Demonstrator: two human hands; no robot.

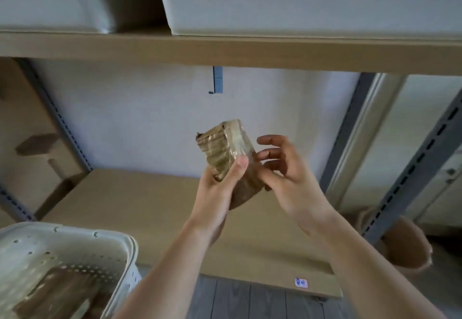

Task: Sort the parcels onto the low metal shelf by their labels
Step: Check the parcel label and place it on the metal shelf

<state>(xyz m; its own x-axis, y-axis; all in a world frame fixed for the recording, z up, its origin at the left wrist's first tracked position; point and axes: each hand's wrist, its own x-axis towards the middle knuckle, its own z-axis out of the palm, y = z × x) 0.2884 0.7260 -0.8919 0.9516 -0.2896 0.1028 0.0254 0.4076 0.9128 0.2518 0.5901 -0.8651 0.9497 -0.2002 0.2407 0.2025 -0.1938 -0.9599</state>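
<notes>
- While both hands are raised in front of it, the tan board shelf on grey slotted metal posts (130, 208) fills the middle of the scene, its lower board bare near the hands.
- Two large pale fabric bins (312, 1) sit on the upper board, far and high.
- A white perforated plastic basket (117, 248) stands near left, with a brown parcel (60, 296) lying inside.
- A small brown cardboard parcel wrapped in clear tape (225, 148) is held upright in the air above the lower board.
- The left hand (217, 193) grips its lower end, thumb pressed on the front.
- The right hand (287, 176) is just beside its right edge, fingers loosely spread; whether they touch it, I cannot tell.
</notes>
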